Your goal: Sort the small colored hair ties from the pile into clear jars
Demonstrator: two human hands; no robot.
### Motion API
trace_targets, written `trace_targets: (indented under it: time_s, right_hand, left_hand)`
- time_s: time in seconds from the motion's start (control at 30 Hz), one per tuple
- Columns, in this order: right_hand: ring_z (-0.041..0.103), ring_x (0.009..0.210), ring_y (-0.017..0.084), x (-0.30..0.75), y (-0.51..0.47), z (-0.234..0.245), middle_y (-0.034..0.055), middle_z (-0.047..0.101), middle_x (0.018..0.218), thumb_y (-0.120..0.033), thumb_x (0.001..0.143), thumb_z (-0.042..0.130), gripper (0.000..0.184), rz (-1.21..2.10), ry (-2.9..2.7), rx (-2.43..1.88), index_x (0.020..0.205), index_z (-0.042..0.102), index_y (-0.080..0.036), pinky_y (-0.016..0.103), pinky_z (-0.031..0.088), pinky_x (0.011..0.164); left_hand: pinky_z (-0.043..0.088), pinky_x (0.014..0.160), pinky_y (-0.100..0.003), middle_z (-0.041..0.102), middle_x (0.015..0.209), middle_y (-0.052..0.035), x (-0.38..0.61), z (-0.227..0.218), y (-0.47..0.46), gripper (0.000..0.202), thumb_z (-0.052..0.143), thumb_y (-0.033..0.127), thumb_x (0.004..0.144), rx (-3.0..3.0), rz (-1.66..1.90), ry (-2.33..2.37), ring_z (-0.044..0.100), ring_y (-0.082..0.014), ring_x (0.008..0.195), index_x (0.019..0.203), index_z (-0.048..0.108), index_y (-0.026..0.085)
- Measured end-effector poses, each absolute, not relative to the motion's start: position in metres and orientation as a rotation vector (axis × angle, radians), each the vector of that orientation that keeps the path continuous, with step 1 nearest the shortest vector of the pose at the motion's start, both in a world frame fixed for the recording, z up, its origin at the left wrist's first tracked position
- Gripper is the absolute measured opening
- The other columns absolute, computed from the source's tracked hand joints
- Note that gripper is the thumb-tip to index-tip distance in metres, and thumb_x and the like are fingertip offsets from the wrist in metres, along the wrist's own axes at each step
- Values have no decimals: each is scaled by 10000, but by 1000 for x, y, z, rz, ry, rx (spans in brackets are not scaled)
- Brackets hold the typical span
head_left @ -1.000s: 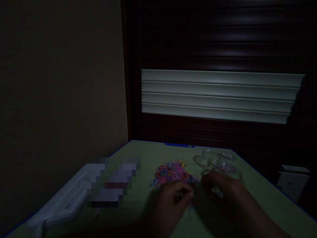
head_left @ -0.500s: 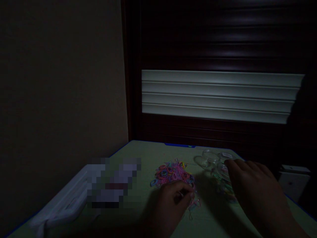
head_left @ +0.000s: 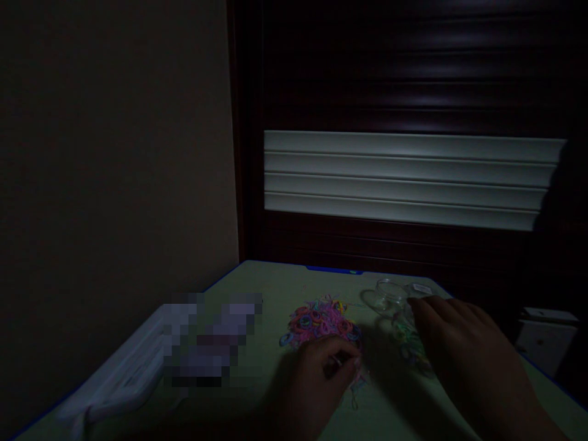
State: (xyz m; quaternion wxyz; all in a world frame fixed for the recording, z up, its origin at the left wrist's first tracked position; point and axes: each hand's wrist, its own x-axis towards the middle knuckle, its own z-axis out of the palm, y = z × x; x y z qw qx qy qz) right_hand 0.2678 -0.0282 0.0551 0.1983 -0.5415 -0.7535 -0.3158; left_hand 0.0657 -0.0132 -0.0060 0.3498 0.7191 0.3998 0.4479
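Note:
A pile of small, many-coloured elastic hair ties (head_left: 321, 320), mostly pink, lies on the pale table. At its near edge is my left hand (head_left: 316, 376), thumb and forefinger tips pressed together in a ring. What the pinch holds is too dark to make out. My right hand (head_left: 468, 349) hovers to the right, back upward, its fingertips hidden from me. Under and left of it are more hair ties, green and mixed in colour (head_left: 411, 349), partly covered by the hand. Behind them stands a clear round plastic container (head_left: 390, 291).
A clear lid with a label (head_left: 421, 288) lies beside the container. On the left are a white rack-like object (head_left: 124, 361) and a blurred-out item (head_left: 215, 343). A wall and dark shutter stand behind the table (head_left: 266, 278). A white box (head_left: 546, 337) is at the right.
My right hand has shifted slightly left over the hair ties. The left hand keeps its pinch at nearly the same spot.

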Motion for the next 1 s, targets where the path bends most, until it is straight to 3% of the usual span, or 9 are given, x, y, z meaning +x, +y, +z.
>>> trace_targets:
  time_s: [0.17,0.3,0.4,0.57,1.0]
  right_hand:
    - [597,725,157,253,-18,37,56,638,854,-148,808,412,239,-177,-2267,-1312,941,598,-219,246,432,607]
    - [563,583,126,246,-16,30,33,605,688,-246,799,457,180,0,-2371,-1473,705,606,-208,214,373,518]
    - [537,553,109,244,-18,28,21,597,677,-274,828,421,224,-8,-2339,-1482,694,589,-212,205,342,492]
    - [518,528,117,242,-18,25,20,590,647,-242,782,460,173,-109,-2288,-1414,679,597,-209,223,340,492]
    - [532,525,117,240,-21,26,20,593,643,-256,814,446,213,-144,-2288,-1425,678,605,-212,214,361,495]
  left_hand:
    - [457,664,-197,645,765,13,65,-5,-13,108,531,175,801,1907,1162,1029,608,-125,732,785,638,181]
    - [448,640,-194,646,766,25,64,-5,-13,106,527,178,813,1974,1128,1084,601,-117,708,801,631,195]
    - [436,659,-204,631,776,20,60,0,-8,121,515,145,827,2194,1106,1078,578,-115,715,804,623,195]
    - [389,831,-290,617,914,-28,50,14,9,177,458,109,862,2677,1044,993,534,-157,882,929,602,185]
    - [390,789,-317,611,863,-39,59,13,25,173,445,192,876,2793,892,1227,532,-185,847,865,617,180]
